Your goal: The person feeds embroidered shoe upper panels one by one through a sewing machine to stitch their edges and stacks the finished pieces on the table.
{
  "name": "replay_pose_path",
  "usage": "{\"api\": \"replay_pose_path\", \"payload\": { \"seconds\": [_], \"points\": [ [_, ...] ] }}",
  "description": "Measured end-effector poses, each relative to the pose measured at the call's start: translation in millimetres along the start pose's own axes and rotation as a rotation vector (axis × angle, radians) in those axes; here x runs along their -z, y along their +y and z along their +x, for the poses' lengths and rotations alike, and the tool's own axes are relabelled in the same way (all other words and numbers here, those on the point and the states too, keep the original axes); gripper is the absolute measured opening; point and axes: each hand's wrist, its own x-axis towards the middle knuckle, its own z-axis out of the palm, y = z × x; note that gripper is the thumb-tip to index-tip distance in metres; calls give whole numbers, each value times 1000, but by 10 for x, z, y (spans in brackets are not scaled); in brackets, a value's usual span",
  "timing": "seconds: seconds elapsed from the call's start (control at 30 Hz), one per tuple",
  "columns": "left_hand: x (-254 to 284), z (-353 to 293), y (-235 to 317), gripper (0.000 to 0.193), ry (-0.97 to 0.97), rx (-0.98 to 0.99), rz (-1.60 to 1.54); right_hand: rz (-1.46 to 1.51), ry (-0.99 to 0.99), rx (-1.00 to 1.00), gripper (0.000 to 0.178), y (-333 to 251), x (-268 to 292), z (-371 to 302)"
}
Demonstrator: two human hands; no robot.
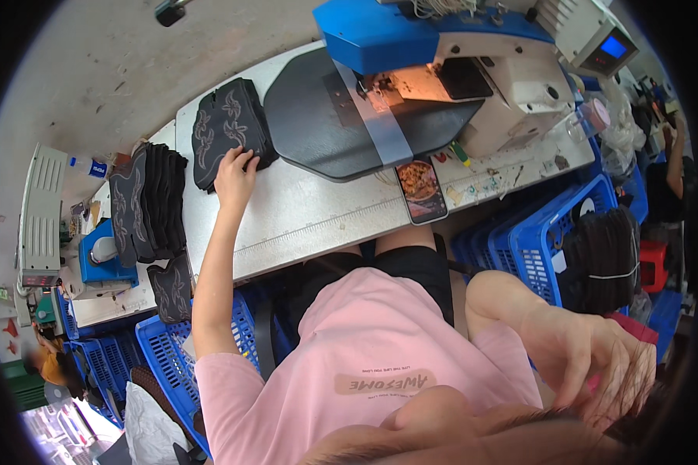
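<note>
On metal table (302, 225), left of machine's (380, 35) dark plate (310, 116): stack of dark embroidered panels (226, 116), long axis running roughly front to back. Left hand (236, 180) nearer, at stack's near edge; panels lie mostly beyond fingertips, slightly left. Fingers loosely bent on top panel. Right hand (601, 353) well apart, curled by hair (637, 391). Whether either pinches anything, cannot tell.

Near the front edge of my worktable (302, 205), I see a smartphone (421, 191), its screen lit with a picture of food. On my right are a blue plastic crate (504, 253), crumpled clear plastic (622, 128) and, beyond, a co-worker in dark clothing (663, 194). Off to my left are a blue-labelled bottle (90, 167) and a co-worker in yellow (52, 367).
</note>
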Motion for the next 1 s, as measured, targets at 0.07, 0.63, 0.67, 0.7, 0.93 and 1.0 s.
{"api": "replay_pose_path", "payload": {
  "seconds": [0.07,0.63,0.67,0.7,0.93,1.0],
  "points": [
    [26,11,-15,21,-25,22,-1,-23,-26,-81,27,-106,113,-17],
    [1261,403,916,27,-79,124,-852,-775,258,-1447,42,158,1179,-831],
    [1318,265,1236,18,-228,-41,-957,-748,271,-1514,51,256,1172,-874],
    [1294,184,1425,9,-422,-327,-908,-729,273,-1556,56,338,1192,-932],
    [1071,171,2017,14,-199,-447,-602,-901,221,-1592,35,578,1262,-1266],
    [953,324,1966,33,-97,-412,-351,-829,281,-1603,32,542,1251,-1370]
  ]
}}
